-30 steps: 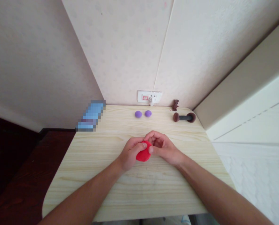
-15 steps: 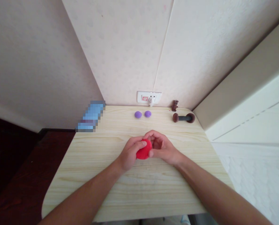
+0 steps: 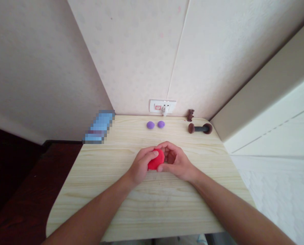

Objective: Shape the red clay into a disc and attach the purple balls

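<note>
A flattened round lump of red modelling clay [image 3: 156, 162] is held above the middle of the table. My left hand [image 3: 141, 167] grips its left side, thumb pressed on the upper face and fingers behind it. My right hand [image 3: 180, 164] is curled around the right side, its thumb against the lower right edge. The right fingertips reach behind the clay and are partly hidden. Beyond both hands, a purple clay lump [image 3: 150, 125] and a second purple lump [image 3: 161, 124] lie side by side on the table.
The wood-patterned table [image 3: 111, 204] meets the wall. At its back right lie a dumbbell-shaped object [image 3: 200, 128] and a small brown figurine [image 3: 190, 115]. A pixelated blue rectangle [image 3: 99, 126] covers the back left corner. A wall socket [image 3: 162, 106] holds a white plug.
The red clay has turned slightly and shifted a little up and left between my hands. My right thumb has slid left along its lower edge.
</note>
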`<state>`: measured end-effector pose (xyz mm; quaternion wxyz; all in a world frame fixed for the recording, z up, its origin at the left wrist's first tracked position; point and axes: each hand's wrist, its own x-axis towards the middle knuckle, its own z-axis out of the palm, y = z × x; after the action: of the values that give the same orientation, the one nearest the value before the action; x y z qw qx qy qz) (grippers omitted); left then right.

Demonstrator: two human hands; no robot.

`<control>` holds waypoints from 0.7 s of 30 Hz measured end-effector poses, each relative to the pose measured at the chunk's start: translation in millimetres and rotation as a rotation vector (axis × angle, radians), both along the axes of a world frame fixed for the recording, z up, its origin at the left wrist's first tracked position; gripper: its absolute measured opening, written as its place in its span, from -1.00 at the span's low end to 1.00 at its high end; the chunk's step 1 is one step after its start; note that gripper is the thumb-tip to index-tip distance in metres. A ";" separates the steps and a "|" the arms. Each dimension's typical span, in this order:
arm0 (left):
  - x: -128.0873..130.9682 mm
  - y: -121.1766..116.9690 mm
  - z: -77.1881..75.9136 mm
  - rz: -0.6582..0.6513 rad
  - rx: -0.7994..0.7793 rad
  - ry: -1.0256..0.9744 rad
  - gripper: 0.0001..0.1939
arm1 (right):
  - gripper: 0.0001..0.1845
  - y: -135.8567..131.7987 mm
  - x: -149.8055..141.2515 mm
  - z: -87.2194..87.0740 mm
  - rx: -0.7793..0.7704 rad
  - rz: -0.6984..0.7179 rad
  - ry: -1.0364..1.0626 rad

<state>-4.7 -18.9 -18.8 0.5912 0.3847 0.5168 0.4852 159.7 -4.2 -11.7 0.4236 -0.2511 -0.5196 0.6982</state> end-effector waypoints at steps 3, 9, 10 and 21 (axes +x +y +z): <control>0.4 -0.4 -1.7 -0.013 -0.012 -0.001 -0.71 | -0.37 0.8 0.6 -0.5 0.014 0.026 0.024; 1.4 0.6 1.7 -0.047 -0.005 -0.029 -0.69 | -0.33 -1.0 0.9 -1.4 0.106 -0.023 -0.078; 1.5 0.8 2.5 -0.055 0.009 -0.026 -0.69 | -0.35 -1.5 1.3 -1.0 0.118 -0.032 -0.101; 1.9 3.2 3.9 -0.113 0.106 0.000 -0.76 | -0.33 -3.0 2.5 -1.8 0.186 -0.057 -0.153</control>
<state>-2.7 -15.7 -14.9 0.5964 0.4438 0.4678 0.4779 162.2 -7.2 -13.6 0.4240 -0.2777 -0.6056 0.6134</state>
